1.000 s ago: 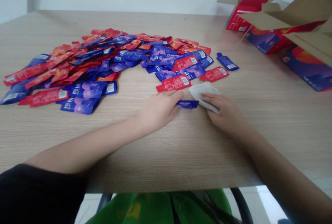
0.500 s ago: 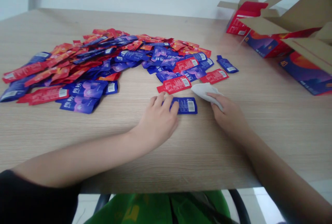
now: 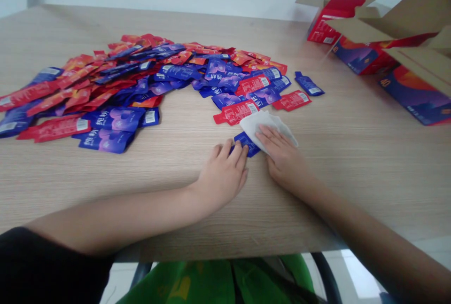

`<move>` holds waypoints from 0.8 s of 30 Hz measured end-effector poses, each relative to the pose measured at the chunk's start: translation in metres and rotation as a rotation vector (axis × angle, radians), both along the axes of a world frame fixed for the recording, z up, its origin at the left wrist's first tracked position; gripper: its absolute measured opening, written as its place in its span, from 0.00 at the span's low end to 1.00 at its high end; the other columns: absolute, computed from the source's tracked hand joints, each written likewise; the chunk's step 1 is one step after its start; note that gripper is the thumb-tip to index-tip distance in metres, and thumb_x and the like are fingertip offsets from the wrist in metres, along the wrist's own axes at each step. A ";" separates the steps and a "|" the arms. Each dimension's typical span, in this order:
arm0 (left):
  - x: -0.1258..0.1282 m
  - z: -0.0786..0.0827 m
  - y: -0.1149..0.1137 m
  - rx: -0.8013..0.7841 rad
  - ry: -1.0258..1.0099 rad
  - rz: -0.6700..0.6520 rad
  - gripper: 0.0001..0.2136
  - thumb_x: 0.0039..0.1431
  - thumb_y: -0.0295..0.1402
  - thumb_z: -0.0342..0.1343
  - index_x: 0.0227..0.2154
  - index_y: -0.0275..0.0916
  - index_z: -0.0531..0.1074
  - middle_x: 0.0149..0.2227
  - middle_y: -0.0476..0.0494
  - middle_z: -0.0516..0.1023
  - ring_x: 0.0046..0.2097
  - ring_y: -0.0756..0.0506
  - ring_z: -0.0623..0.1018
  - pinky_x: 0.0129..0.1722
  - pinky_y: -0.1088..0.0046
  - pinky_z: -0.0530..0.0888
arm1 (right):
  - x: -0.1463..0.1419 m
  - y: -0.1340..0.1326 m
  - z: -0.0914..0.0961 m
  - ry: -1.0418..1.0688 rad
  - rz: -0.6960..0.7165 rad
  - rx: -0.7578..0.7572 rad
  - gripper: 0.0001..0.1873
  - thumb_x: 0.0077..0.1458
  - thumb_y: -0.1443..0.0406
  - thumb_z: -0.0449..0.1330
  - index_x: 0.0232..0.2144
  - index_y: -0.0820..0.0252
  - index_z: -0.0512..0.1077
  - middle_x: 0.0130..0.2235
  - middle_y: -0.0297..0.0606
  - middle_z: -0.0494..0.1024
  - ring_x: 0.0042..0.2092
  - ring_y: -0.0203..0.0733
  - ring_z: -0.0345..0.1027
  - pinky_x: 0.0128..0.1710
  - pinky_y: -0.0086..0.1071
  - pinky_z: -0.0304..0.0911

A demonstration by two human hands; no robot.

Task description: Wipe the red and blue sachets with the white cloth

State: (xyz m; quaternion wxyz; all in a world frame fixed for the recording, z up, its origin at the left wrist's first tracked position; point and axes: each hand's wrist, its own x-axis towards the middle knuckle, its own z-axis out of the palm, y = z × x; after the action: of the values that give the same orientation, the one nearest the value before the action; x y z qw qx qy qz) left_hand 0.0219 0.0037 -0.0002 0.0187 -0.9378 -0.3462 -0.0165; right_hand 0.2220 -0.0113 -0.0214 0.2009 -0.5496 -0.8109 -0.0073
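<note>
A blue sachet (image 3: 246,143) lies flat on the wooden table (image 3: 352,153), mostly covered. My left hand (image 3: 225,172) rests on its near left end, fingers stretched flat, pinning it. My right hand (image 3: 282,156) lies flat on a white cloth (image 3: 257,123) spread over the sachet's right part, fingers extended on the cloth. A red sachet (image 3: 237,112) lies just beyond the cloth.
A wide heap of red and blue sachets (image 3: 116,88) covers the left and middle of the table. Open red and blue cardboard boxes (image 3: 373,45) stand at the back right. A single blue sachet (image 3: 309,84) lies apart near them.
My right hand has carried the white cloth left onto the blue sachet and spread it flat. My left hand has slid back a little and stays on the sachet's left end.
</note>
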 end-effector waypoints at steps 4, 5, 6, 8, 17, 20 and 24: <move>-0.004 0.003 -0.001 -0.018 0.017 -0.049 0.25 0.67 0.35 0.40 0.62 0.26 0.60 0.63 0.30 0.63 0.63 0.30 0.63 0.60 0.50 0.61 | 0.022 0.006 0.005 0.066 -0.098 -0.015 0.27 0.56 0.73 0.48 0.57 0.66 0.67 0.62 0.49 0.66 0.65 0.49 0.57 0.65 0.50 0.53; -0.004 0.003 -0.001 -0.026 0.023 -0.062 0.25 0.66 0.35 0.41 0.62 0.26 0.60 0.64 0.30 0.62 0.64 0.30 0.62 0.61 0.49 0.60 | 0.027 0.007 0.006 0.083 -0.114 -0.016 0.26 0.57 0.73 0.49 0.57 0.65 0.67 0.62 0.49 0.67 0.64 0.49 0.58 0.64 0.51 0.54; -0.005 0.004 -0.001 -0.035 0.029 -0.072 0.26 0.66 0.36 0.42 0.62 0.26 0.59 0.65 0.30 0.61 0.64 0.30 0.62 0.61 0.48 0.59 | 0.030 0.009 0.007 0.095 -0.117 -0.017 0.25 0.57 0.72 0.49 0.57 0.65 0.68 0.62 0.49 0.67 0.63 0.50 0.59 0.63 0.51 0.54; -0.005 0.004 -0.002 -0.051 0.037 -0.077 0.27 0.65 0.37 0.43 0.63 0.26 0.59 0.65 0.30 0.60 0.65 0.30 0.61 0.61 0.49 0.60 | 0.033 0.012 0.008 0.098 -0.099 -0.010 0.25 0.57 0.71 0.50 0.56 0.67 0.68 0.61 0.51 0.67 0.63 0.51 0.59 0.63 0.50 0.55; -0.002 0.001 -0.005 -0.021 0.035 -0.058 0.26 0.64 0.36 0.45 0.62 0.27 0.60 0.65 0.30 0.61 0.64 0.30 0.62 0.60 0.52 0.63 | 0.025 0.023 0.007 0.042 -0.055 0.009 0.25 0.58 0.71 0.49 0.57 0.66 0.67 0.59 0.50 0.70 0.61 0.51 0.62 0.62 0.50 0.58; -0.001 -0.001 -0.005 0.001 0.026 -0.051 0.25 0.64 0.34 0.44 0.61 0.25 0.60 0.65 0.28 0.60 0.64 0.30 0.62 0.61 0.51 0.63 | 0.026 0.011 0.011 0.024 -0.127 0.009 0.24 0.57 0.71 0.49 0.55 0.66 0.69 0.56 0.51 0.74 0.57 0.52 0.68 0.58 0.49 0.63; 0.000 0.010 -0.009 -0.049 -0.052 -0.033 0.23 0.64 0.34 0.46 0.58 0.26 0.64 0.63 0.28 0.63 0.65 0.30 0.60 0.62 0.49 0.60 | 0.026 -0.002 0.013 0.014 -0.140 0.015 0.25 0.56 0.71 0.50 0.55 0.65 0.70 0.55 0.50 0.75 0.57 0.52 0.69 0.57 0.51 0.64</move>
State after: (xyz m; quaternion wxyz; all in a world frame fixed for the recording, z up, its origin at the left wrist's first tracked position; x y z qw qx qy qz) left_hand 0.0215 -0.0054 0.0100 -0.0136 -0.9429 -0.3312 -0.0329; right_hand 0.2481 -0.0135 -0.0084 0.2097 -0.6034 -0.7690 -0.0236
